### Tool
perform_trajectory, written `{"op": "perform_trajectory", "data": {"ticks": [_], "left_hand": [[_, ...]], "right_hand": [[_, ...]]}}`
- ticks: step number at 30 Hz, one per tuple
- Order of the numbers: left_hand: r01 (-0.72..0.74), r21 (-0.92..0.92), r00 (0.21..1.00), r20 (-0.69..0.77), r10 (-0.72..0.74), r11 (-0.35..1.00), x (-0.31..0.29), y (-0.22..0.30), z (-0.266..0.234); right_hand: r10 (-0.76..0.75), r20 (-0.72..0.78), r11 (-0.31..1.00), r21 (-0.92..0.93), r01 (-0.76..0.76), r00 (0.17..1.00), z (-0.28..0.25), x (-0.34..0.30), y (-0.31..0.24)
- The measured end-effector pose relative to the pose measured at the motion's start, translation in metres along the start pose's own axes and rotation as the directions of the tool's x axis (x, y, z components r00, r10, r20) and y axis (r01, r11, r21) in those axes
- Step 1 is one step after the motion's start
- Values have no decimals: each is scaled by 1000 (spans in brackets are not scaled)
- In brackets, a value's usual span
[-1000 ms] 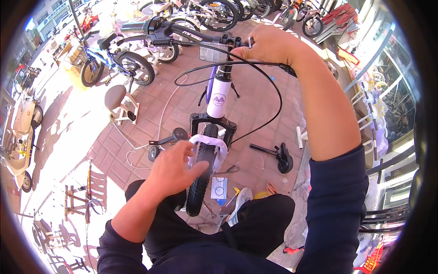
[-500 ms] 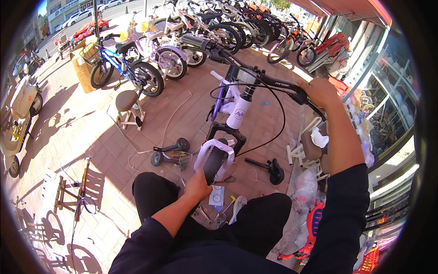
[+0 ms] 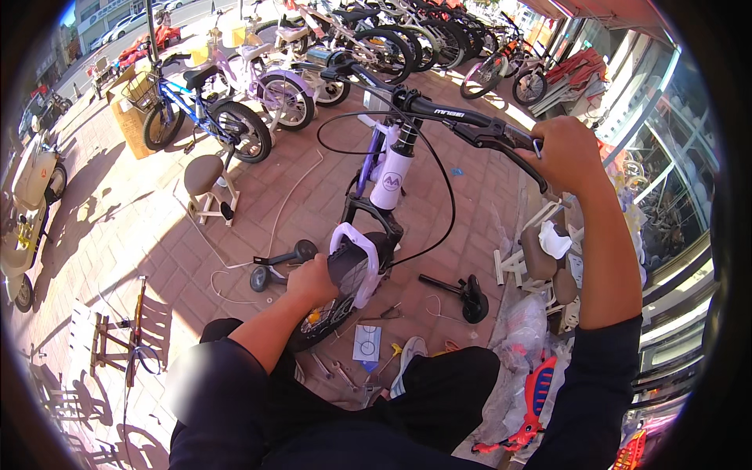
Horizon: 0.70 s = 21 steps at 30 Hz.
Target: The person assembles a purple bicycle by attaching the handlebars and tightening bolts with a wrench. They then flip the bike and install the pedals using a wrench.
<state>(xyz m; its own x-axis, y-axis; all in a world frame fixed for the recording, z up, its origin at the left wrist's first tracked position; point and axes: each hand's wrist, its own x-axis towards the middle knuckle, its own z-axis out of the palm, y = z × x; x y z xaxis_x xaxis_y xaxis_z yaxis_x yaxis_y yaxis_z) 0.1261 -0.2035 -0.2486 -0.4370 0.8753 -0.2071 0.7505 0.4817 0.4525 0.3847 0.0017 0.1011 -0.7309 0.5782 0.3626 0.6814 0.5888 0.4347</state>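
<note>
Bicycle (image 3: 389, 182): now turned further aside at front wheel (image 3: 348, 280), apparently steering freely; gripped there by left hand (image 3: 313, 282), at handlebar (image 3: 450, 116) by right hand (image 3: 569, 154).

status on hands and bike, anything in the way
Left hand gripping front wheel. Right hand on handlebar. Loose saddle on paving, apart from wheel.

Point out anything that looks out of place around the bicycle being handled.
A black saddle with its post lies on the paving, to the right of the front wheel, rather than mounted. Two small black wheels on arms also lie there, to the left. Nothing looks spilled or plainly broken.
</note>
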Motion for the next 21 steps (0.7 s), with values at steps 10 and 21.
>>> {"op": "perform_trajectory", "data": {"ticks": [10, 21], "left_hand": [[43, -7, 986, -161, -44, 999, -8, -94, -111], [200, 2, 945, -265, -192, 980, -88, -192, -157]], "right_hand": [[145, 65, 989, 2, -145, 987, -2, 58, -7], [-45, -47, 971, 233, 54, 998, -59, 68, -133]]}}
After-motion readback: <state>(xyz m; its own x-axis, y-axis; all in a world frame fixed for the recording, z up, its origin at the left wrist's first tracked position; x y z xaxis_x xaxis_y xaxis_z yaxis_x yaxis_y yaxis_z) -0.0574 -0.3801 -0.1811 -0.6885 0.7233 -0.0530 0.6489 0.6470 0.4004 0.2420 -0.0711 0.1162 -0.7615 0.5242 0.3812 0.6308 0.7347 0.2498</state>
